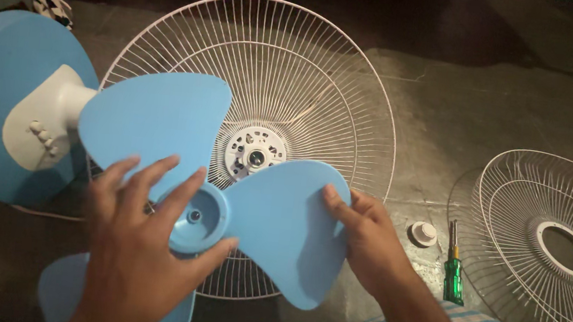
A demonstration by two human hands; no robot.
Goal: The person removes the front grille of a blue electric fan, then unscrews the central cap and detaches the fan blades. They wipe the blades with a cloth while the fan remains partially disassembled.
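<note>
A light blue three-bladed fan propeller (274, 216) is held in front of a white wire rear fan guard (323, 66). My left hand (142, 238) spreads over its hub and lower left blade. My right hand (367, 235) grips the edge of the right blade. Behind the blade, the motor mount with its shaft (256, 155) shows at the guard's centre. The propeller's hub sits below and left of the shaft, apart from it.
The fan's blue round base with a white control neck (38, 126) lies at the left. A second wire guard (552, 242) lies on the floor at the right, with a green-handled screwdriver (454, 272) and a small white cap (424, 233) beside it.
</note>
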